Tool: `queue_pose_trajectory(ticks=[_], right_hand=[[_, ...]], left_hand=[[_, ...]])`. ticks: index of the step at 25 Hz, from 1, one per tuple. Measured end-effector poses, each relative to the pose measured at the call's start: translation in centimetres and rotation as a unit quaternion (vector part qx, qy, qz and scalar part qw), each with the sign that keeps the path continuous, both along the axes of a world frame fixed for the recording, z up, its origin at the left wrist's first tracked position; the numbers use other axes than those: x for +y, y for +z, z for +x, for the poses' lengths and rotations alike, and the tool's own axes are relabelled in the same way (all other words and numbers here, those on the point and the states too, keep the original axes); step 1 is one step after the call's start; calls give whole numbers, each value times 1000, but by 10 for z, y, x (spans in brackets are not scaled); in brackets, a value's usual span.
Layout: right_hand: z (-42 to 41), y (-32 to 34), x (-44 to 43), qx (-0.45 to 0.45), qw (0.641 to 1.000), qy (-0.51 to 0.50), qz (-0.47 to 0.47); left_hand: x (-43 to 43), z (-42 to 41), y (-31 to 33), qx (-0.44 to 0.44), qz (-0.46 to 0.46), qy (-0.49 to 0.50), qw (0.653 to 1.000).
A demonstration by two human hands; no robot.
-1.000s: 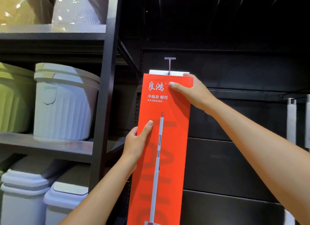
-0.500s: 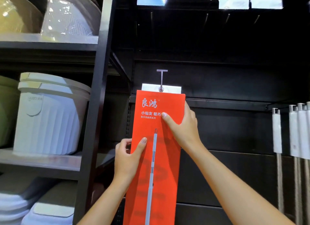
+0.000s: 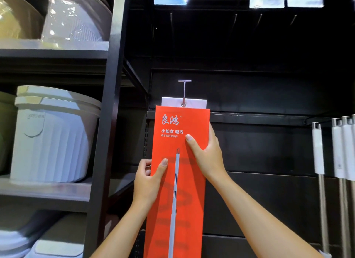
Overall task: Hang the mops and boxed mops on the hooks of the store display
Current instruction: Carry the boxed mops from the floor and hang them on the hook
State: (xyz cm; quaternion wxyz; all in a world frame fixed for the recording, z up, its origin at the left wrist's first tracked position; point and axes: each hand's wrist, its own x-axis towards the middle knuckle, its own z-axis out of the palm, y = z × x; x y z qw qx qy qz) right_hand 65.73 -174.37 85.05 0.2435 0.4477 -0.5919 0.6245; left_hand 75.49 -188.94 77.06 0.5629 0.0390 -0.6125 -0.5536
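Open stretch of black back panel (image 3: 259, 152) right of the boxed mop (image 3: 180, 209); hemmed left by the black shelf post (image 3: 107, 142), far right by hanging mop handles (image 3: 318, 148).

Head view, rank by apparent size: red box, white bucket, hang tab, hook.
1-2, not ranked: red box and white bucket. They fill similar areas, and the box is nearer and cut off at the bottom edge.
3. hang tab
4. hook
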Motion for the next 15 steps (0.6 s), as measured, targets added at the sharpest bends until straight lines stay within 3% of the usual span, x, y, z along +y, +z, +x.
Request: queue_pose_trajectory(ticks=[10,15], right_hand=[[-12,-2,-8,-22,999,43,-13],[-25,-58,-2,-173,976,131,-22]], left_hand=[[-2,-3,-2,-40,32,-47,998],[-5,3,-8,-75,25,-154,985]])
